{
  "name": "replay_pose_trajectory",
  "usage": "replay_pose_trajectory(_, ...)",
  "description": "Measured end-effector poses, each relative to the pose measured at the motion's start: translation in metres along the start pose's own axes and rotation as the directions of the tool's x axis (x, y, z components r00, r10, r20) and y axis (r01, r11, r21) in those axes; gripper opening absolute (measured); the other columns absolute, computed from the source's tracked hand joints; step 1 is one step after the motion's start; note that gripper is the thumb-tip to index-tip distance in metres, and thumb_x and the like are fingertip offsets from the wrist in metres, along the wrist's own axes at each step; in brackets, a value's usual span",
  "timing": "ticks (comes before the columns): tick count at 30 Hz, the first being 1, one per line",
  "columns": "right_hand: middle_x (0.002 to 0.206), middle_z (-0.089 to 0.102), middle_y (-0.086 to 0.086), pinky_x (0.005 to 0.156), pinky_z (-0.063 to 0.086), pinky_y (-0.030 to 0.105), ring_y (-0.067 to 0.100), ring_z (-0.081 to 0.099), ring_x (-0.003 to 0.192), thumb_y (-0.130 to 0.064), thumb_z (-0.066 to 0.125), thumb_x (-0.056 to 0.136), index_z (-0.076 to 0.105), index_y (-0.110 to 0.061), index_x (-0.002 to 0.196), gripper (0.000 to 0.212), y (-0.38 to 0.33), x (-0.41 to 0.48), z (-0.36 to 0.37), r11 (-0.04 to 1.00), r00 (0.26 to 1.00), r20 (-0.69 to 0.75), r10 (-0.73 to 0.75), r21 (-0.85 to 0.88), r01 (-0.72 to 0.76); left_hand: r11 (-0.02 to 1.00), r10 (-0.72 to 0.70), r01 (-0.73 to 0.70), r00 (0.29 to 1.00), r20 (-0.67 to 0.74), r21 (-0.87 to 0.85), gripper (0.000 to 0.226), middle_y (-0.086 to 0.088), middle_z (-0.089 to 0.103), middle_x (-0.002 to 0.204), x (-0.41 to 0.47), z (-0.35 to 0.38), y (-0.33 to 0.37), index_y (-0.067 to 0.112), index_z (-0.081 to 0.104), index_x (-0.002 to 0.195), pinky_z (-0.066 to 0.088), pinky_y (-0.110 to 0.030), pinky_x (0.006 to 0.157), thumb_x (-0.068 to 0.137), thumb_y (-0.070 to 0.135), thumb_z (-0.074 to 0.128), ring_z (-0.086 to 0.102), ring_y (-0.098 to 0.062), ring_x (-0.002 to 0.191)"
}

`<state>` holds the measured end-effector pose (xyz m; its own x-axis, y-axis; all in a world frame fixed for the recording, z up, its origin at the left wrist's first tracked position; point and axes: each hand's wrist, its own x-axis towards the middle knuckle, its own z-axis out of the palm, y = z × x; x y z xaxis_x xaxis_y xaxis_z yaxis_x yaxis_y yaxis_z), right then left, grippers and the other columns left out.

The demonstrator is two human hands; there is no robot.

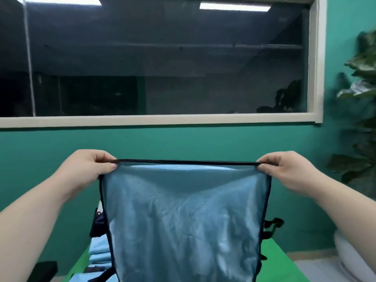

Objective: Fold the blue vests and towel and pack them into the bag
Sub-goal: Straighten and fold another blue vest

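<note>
A blue mesh vest with dark navy trim hangs in the air in front of me, stretched flat by its top edge. My left hand pinches the top left corner and my right hand pinches the top right corner. The vest hides most of the green table behind it. More light blue cloth lies folded on the table at the lower left. A dark navy bag peeks out behind the vest's left edge, and black straps show at its right edge.
A teal wall with a wide dark window fills the background. A leafy plant stands at the right, with a white pot below it. A black object sits at the lower left beside the table.
</note>
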<state>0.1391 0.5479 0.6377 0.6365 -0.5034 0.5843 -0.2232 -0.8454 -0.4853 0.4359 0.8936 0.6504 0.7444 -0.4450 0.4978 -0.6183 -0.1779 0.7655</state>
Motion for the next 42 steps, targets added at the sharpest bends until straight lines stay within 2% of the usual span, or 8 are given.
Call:
replay_pose_trajectory(2, 0.07, 0.071, -0.021, 0.052, 0.041, 0.009, -0.004, 0.055, 0.052, -0.022, 0.071, 0.092, 0.072, -0.034, 0.08, 0.017, -0.01, 0.005, -0.012, 1.0, 1.0, -0.01, 0.005, 0.027, -0.004, 1.0, 0.011, -0.011, 1.0, 0.011, 0.0, 0.015, -0.003, 0.073, 0.073, -0.002, -0.005, 0.009, 0.013, 0.077, 0.072, 0.047, -0.029, 0.069, 0.084, 0.004, 0.075, 0.059, -0.018, 0.069)
replay_pose_trajectory(8, 0.079, 0.074, -0.016, 0.064, 0.05, 0.015, 0.007, 0.069, 0.071, -0.033, 0.061, 0.097, 0.074, -0.031, 0.084, 0.018, -0.027, 0.018, -0.039, 0.996, 0.993, 0.118, 0.017, -0.086, -0.007, 1.0, 0.019, -0.019, 0.999, 0.026, -0.007, 0.01, -0.003, 0.071, 0.071, 0.001, -0.019, 0.019, 0.019, 0.078, 0.072, 0.046, -0.031, 0.071, 0.081, 0.015, 0.08, 0.057, -0.018, 0.071)
replay_pose_trajectory(12, 0.077, 0.073, -0.008, 0.076, 0.057, 0.03, 0.014, 0.072, 0.075, -0.04, 0.053, 0.1, 0.071, -0.024, 0.082, 0.03, -0.029, 0.023, -0.045, 0.993, 0.982, 0.187, 0.029, -0.114, -0.008, 0.999, -0.011, 0.013, 0.998, 0.068, -0.035, 0.011, -0.003, 0.072, 0.076, 0.003, -0.023, 0.02, 0.018, 0.078, 0.075, 0.048, -0.038, 0.078, 0.078, 0.028, 0.081, 0.059, -0.02, 0.081)
replay_pose_trajectory(16, 0.085, 0.075, 0.004, 0.073, 0.057, 0.026, 0.017, 0.071, 0.078, -0.034, 0.049, 0.102, 0.071, -0.009, 0.089, 0.036, -0.029, 0.021, -0.046, 0.992, 0.971, 0.239, 0.017, 0.117, -0.047, 0.995, -0.068, 0.077, 0.989, 0.132, -0.067, 0.074, 0.005, 0.067, 0.071, 0.002, -0.031, 0.017, 0.017, 0.078, 0.083, 0.042, -0.029, 0.066, 0.034, 0.073, 0.086, 0.053, -0.006, 0.062)
replay_pose_trajectory(20, 0.083, 0.076, 0.004, 0.072, 0.056, 0.026, 0.016, 0.072, 0.075, -0.046, 0.049, 0.095, 0.073, -0.006, 0.089, 0.047, -0.027, 0.02, -0.048, 0.996, 0.967, 0.253, 0.028, 0.074, -0.048, 0.97, -0.147, 0.183, 0.966, 0.215, -0.158, 0.013, -0.002, 0.051, 0.069, -0.001, -0.03, 0.02, 0.019, 0.077, 0.069, 0.033, -0.028, 0.06, 0.075, 0.031, 0.075, 0.038, -0.012, 0.058)
replay_pose_trajectory(27, 0.077, 0.074, 0.008, 0.076, 0.058, 0.039, 0.028, 0.071, 0.071, -0.044, 0.055, 0.096, 0.074, -0.014, 0.076, 0.041, -0.025, 0.032, -0.051, 0.999, 0.963, 0.266, -0.046, -0.001, 0.047, 0.955, -0.202, 0.236, 0.961, 0.187, -0.181, 0.009, 0.006, 0.045, 0.052, 0.01, -0.026, 0.017, 0.01, 0.066, 0.087, 0.027, -0.015, 0.037, 0.085, 0.017, 0.07, 0.034, -0.006, 0.042)
replay_pose_trajectory(33, 0.079, 0.073, 0.011, 0.066, 0.058, 0.031, 0.022, 0.069, 0.066, -0.029, 0.059, 0.098, 0.074, -0.014, 0.076, 0.03, -0.011, 0.04, -0.039, 0.999, 0.924, 0.382, 0.024, -0.03, -0.013, 0.942, -0.244, 0.283, 0.946, 0.212, -0.183, 0.01, 0.002, 0.049, 0.05, 0.019, -0.01, 0.006, 0.011, 0.069, 0.093, 0.042, -0.016, 0.04, 0.085, 0.017, 0.072, 0.052, -0.007, 0.047)
replay_pose_trajectory(42, 0.067, 0.072, -0.004, 0.066, 0.058, 0.035, 0.016, 0.069, 0.056, -0.026, 0.062, 0.097, 0.069, -0.021, 0.086, 0.014, 0.026, 0.087, 0.014, 0.968, 0.955, 0.277, 0.103, -0.25, -0.032, 0.944, -0.253, 0.284, 0.949, 0.185, -0.165, 0.005, 0.006, 0.06, 0.052, 0.074, 0.044, -0.041, 0.012, 0.07, 0.091, 0.046, -0.026, 0.058, 0.089, 0.016, 0.071, 0.056, -0.011, 0.06)
